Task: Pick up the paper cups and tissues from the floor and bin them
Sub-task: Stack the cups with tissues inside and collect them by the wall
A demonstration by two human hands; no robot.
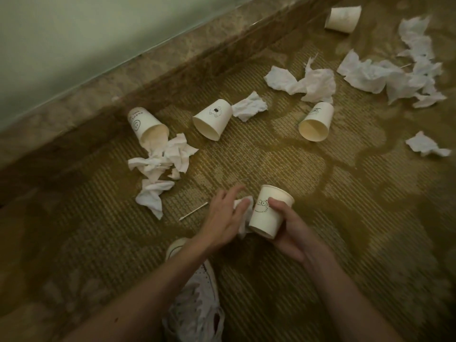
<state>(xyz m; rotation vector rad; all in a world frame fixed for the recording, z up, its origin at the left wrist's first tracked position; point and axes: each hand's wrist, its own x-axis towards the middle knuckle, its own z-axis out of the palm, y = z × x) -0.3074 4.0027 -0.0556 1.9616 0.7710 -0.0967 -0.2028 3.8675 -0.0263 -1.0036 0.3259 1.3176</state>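
My right hand [287, 229] grips a white paper cup [267, 213] with a drawn face, held tilted above the carpet. My left hand [225, 217] holds a crumpled tissue [243, 213] against the cup's side, its fingers spread. Three cups lie tipped over farther off: one at the left [145, 125], one in the middle [213, 122], one at the right [315, 123]. Another cup [343, 18] lies at the top right. Crumpled tissues are scattered at the left [165, 159], [153, 197], centre [249, 106], [306, 81] and right [399, 70], [425, 144].
A cotton swab [193, 211] lies on the patterned carpet left of my left hand. My white shoe [199, 299] is below, with a cup [174, 248] partly hidden behind my left forearm. A marble skirting [148, 67] and pale wall run along the upper left.
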